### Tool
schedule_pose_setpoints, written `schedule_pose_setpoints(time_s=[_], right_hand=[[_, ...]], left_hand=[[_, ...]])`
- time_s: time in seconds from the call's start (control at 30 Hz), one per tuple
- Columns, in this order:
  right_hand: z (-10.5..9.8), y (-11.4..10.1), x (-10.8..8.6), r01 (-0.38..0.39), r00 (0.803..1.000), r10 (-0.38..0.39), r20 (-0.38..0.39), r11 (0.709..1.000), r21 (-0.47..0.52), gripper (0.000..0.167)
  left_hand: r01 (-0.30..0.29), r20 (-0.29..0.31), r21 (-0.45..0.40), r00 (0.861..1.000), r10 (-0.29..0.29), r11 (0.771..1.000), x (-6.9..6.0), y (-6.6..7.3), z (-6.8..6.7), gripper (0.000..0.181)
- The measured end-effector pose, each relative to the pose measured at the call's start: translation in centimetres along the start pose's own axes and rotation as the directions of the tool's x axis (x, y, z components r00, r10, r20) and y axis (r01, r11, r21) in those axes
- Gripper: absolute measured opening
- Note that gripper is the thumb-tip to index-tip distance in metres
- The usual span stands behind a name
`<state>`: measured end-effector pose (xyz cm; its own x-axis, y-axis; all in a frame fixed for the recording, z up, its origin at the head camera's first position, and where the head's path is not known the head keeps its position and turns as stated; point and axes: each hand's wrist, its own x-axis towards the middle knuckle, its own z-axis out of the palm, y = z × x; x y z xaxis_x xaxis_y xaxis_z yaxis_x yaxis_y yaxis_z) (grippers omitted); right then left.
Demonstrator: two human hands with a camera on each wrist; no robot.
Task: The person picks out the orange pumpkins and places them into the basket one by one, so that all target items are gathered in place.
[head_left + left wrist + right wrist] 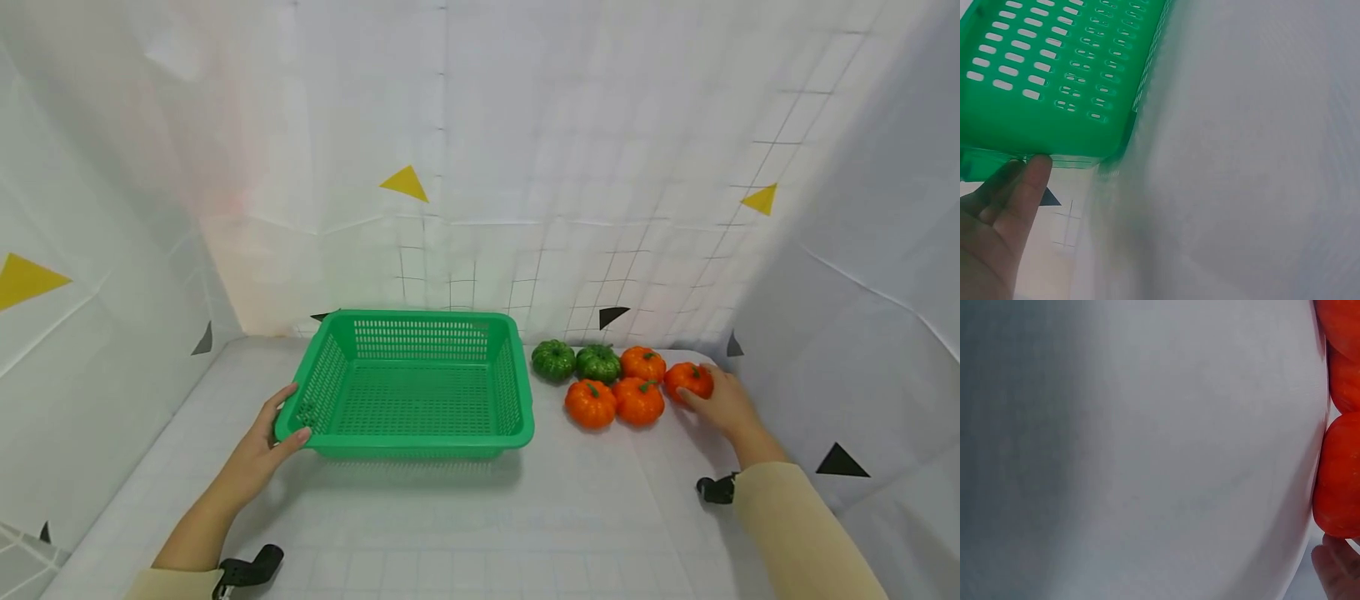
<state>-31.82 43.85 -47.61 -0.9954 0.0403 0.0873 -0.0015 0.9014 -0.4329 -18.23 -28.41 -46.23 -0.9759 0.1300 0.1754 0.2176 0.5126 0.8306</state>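
Note:
A green plastic basket [420, 441] with slotted walls stands on the table, nothing inside it. My left hand [258, 454] holds its near left corner, thumb over the rim and fingers along the outer side; the left wrist view shows fingertips against the basket wall [1041, 128]. On the right, my right hand [726, 406] grips the rightmost orange pumpkin [686, 380], small and ribbed with a green stem. Its thumb lies on the near side, while the other fingers are partly hidden behind. In the right wrist view that pumpkin [1339, 481] appears at the edge, touched by fingertips.
Several more orange pumpkins [591, 405] and two dark green ones [553, 361] sit close together between the basket and my right hand. White sheeting [480, 150] with yellow and black triangles rises behind and beside the white table [420, 533].

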Motion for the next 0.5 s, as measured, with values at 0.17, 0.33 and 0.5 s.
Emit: schedule_pose_setpoints(time_s=[0.17, 0.33, 0.5], right_hand=[[0.3, 0.7, 0.5, 0.0, 1.0, 0.001, -0.024, 0.999, 0.038, 0.088], [0.3, 0.7, 0.3, -0.037, 0.999, 0.039, -0.02, 0.997, 0.072, 0.09], [-0.2, 0.0, -0.5, -0.058, 0.998, 0.06, -0.018, 0.993, 0.102, 0.091]], left_hand=[[0.008, -0.009, 0.0, 1.0, -0.008, 1.0, 0.1, 0.1, 0.0, 0.075], [0.02, -0.022, 0.023, 1.0, -0.02, 1.0, 0.1, -0.1, 0.0, 0.075], [0.015, -0.026, 0.005, 1.0, -0.015, 1.0, 0.1, -0.3, 0.2, 0.075]])
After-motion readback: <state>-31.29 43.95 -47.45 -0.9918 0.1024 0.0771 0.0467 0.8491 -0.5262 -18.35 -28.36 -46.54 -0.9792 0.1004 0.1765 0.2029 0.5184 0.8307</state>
